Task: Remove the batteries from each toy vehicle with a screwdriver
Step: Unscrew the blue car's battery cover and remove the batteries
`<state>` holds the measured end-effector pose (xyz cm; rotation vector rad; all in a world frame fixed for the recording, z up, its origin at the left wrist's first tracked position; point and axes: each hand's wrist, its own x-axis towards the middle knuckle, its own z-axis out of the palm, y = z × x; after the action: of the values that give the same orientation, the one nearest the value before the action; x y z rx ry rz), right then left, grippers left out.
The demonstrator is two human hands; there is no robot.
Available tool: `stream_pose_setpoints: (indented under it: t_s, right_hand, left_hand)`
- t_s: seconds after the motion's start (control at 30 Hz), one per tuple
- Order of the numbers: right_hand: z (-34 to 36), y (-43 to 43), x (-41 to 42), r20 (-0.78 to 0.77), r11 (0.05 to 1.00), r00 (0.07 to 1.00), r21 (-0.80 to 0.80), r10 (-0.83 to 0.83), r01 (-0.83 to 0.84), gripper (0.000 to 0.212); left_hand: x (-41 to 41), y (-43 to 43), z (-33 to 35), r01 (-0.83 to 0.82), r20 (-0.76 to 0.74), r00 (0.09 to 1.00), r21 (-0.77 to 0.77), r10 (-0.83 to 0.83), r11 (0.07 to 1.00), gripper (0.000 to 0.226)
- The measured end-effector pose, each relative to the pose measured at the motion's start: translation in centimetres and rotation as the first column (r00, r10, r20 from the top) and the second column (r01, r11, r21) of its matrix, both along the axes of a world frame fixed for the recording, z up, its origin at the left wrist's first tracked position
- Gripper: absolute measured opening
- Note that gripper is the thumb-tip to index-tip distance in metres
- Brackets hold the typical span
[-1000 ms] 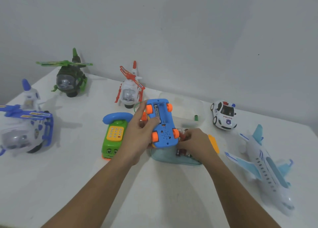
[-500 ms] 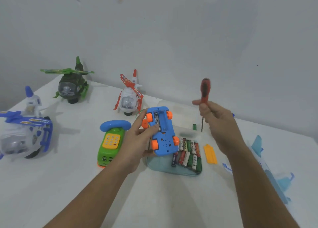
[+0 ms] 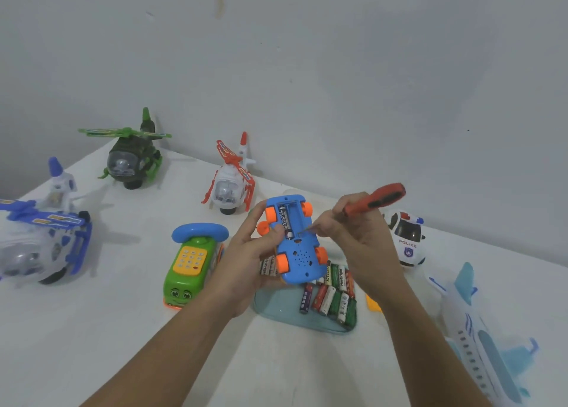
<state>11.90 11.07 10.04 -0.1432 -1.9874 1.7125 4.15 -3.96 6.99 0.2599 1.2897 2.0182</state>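
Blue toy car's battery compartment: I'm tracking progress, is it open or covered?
Open. The blue toy car is held underside up, its bay uncovered, with one black battery exposed beside an empty slot.

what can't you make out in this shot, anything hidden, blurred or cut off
Head view:
Screwdriver tip: thin and blurred over the blue toy car's open compartment; contact with the battery there cannot be told.
Loose batteries in the tray: some hidden behind the car, so uncountable.
Orange plastic piece: mostly behind the right arm.
Blue helicopter: cut by the left edge.
Airplane: nose blurred at the bottom edge.
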Motion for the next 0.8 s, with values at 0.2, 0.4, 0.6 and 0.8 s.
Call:
stream_pose_setpoints:
  t_s: [0.2, 0.4, 0.6, 0.8]
  right_hand:
    - [-1.2, 0.0, 0.2, -0.012, 0.999, 1.000, 0.032, 0.002, -0.001, 0.023]
    - [-1.7, 0.0, 0.6, -0.070, 0.999, 0.998, -0.037, 0.002, -0.005, 0.023]
    - [-2.0, -0.3, 0.5, -0.121, 0.989, 0.991, -0.142, -0.066, 0.049, 0.033]
    - [-2.5, 0.0, 0.5, -0.043, 0.982, 0.994, -0.165, -0.100, 0.092, 0.022]
  left_hand:
    - [0.0, 0.6, 0.0, -0.032, 0.014, 0.999, 0.008, 0.032, 0.999, 0.037]
    - [0.0, 0.9, -0.2, -0.039, 0.014, 0.999, -0.005, 0.040, 0.999, 0.035]
    - [0.1, 0.9, -0.3, -0.040, 0.027, 0.999, -0.004, 0.040, 0.999, 0.034]
    - [0.0, 0.8, -0.5, -0.040, 0.026, 0.999, -0.029, 0.041, 0.999, 0.038]
